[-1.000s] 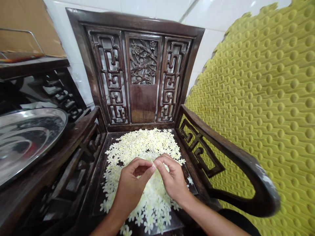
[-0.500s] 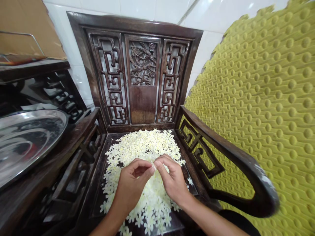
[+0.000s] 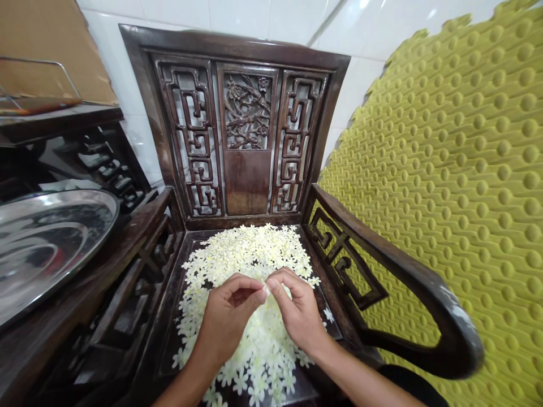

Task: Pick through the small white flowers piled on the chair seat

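One dark carved wooden chair [image 3: 248, 183] fills the middle of the frame, its seat covered by small white flowers [image 3: 250, 254], seemingly spread thin to lie apart. Above them, the left hand [image 3: 227, 322] and right hand [image 3: 297, 308] curl nearly shut, fingertips [image 3: 275, 278] pinching a tiny pale flower bit [image 3: 266, 288].

Pinched at the fingertips between the left hand [image 3: 227, 322] and right hand [image 3: 297, 308], a tiny pale scrap [image 3: 266, 288] is too small to identify. The hands hide the middle of the white flower heap [image 3: 250, 254], which runs off the bottom edge at 6 o'clock and covers most of the wooden chair seat [image 3: 167, 333]. The left edge cuts off the steel tray [image 3: 51, 249] at 9 o'clock, and the top and right edges cut off the dimpled yellow-green mat [image 3: 445, 186] at 3 o'clock. A dark shape [image 3: 407, 384] at 5 o'clock is too dim to tell.
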Tool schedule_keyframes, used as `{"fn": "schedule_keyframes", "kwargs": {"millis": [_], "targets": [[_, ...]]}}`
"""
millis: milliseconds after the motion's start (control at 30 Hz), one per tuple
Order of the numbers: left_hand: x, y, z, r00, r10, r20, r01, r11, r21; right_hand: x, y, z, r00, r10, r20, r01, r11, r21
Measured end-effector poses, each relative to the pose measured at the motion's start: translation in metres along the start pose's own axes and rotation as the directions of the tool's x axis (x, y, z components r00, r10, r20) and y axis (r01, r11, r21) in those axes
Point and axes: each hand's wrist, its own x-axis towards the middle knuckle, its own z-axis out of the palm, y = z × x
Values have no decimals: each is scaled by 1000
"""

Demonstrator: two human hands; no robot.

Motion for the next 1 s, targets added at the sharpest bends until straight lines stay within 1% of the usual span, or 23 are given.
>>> {"fn": "schedule_keyframes", "kwargs": {"millis": [167,300,400,500,567,667,733,800,1000], "targets": [[0,2,0,1000,-11,10,10,1000,16,0,-4,1,1000,-3,9,3,1000,-25],[0,1,0,1000,-13,13,13,999,31,1,-3,2,1000,-20,-2,20,996,-83],[0,1,2,998,-54,-22,55,998,19,3,4,0,999,2,-42,-7,995,-103],[0,2,2,993,-98,-66,98,995,-12,5,7,-3,996,36,-82,-43,995,-86],[1,3,3,991,-109,-81,107,994,-32,6,5,-4,997,38,-66,-43,996,-82],[2,4,3,989,-108,-106,103,993,-51,6,-1,-3,999,22,23,-20,995,-99],[2,4,3,987,-105,-124,98,993,-58,5,-5,-2,998,16,54,-10,994,-113],[2,3,3,986,-100,-132,93,994,-58,5,-5,-2,998,6,57,1,991,-134],[1,2,4,992,-71,-106,67,997,-41,7,-1,-4,998,-48,49,57,978,-200]]}}
